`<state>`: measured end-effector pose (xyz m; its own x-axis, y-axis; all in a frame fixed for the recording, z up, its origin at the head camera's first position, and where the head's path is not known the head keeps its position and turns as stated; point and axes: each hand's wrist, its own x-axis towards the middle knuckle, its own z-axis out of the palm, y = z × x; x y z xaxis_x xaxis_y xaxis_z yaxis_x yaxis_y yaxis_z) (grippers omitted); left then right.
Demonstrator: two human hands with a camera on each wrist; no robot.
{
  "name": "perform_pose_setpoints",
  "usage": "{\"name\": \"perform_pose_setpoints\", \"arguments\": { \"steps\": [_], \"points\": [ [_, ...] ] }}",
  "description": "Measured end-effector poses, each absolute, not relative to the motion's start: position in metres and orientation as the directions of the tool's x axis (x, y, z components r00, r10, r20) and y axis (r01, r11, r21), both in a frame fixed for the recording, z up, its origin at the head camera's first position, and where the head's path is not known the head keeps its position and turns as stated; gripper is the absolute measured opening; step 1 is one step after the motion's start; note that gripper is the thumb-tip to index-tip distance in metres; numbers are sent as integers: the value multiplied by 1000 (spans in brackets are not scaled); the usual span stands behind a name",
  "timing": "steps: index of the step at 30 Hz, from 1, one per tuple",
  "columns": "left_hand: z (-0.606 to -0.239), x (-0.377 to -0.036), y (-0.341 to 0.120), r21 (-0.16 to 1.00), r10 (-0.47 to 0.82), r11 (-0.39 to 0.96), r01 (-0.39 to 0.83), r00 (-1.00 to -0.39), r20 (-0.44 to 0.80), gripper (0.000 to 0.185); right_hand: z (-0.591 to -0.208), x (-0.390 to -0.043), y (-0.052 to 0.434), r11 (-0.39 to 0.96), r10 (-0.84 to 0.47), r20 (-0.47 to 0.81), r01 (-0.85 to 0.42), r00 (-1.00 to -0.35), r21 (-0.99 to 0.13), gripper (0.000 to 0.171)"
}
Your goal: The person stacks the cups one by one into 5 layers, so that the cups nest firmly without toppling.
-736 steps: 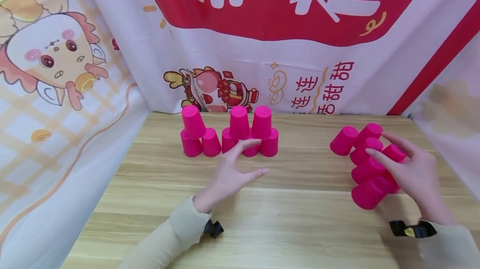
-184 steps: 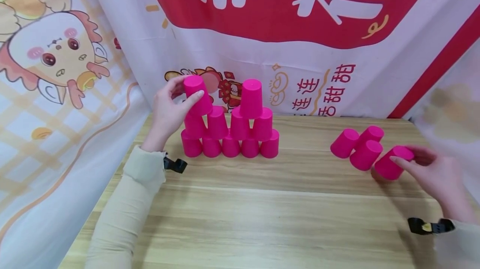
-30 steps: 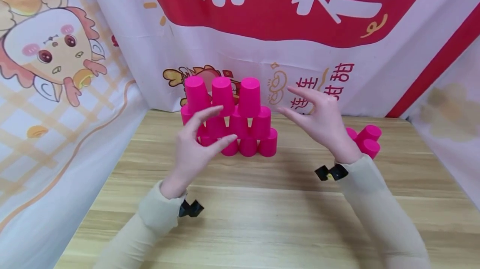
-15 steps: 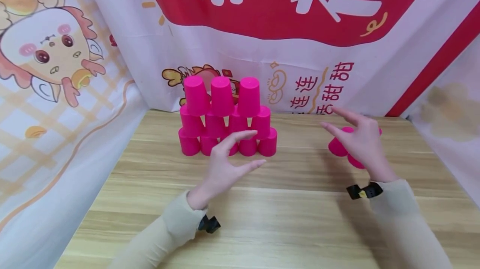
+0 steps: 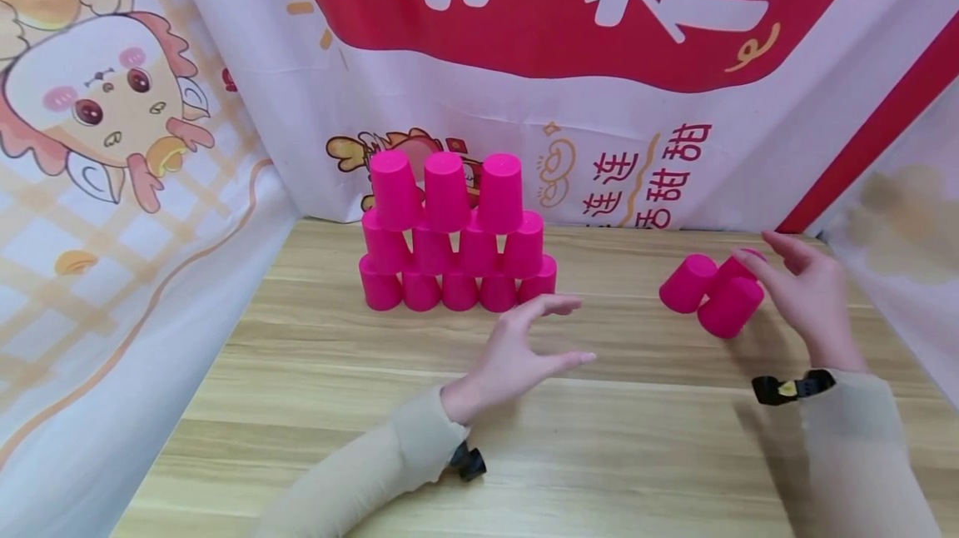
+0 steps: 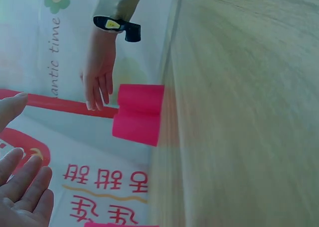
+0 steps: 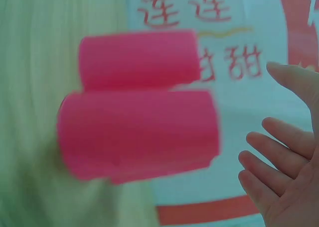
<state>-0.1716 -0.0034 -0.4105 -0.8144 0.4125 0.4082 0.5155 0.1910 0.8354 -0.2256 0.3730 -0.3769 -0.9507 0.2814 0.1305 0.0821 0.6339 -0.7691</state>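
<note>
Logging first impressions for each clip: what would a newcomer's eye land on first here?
First, the stack of pink cups at the back of the wooden table, three tiers of upturned cups before the red and white banner. Next, three loose pink cups at the table's right, with the right hand open right beside them. The left hand hovers open at mid-table, holding nothing.
</note>
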Motion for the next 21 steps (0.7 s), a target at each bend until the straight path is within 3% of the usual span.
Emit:
{"name": "perform_pose_setpoints", "arguments": {
  "steps": [9,21],
  "points": [
    [-426,-183,35,860,465,173,481,-809,359,61,-406,-242,400,636,276,35,155,-961,-756,82],
    [-427,-192,70,864,495,173,473,-800,339,60,-420,-241,400,611,245,5,151,-969,-778,76]
  ]
}}
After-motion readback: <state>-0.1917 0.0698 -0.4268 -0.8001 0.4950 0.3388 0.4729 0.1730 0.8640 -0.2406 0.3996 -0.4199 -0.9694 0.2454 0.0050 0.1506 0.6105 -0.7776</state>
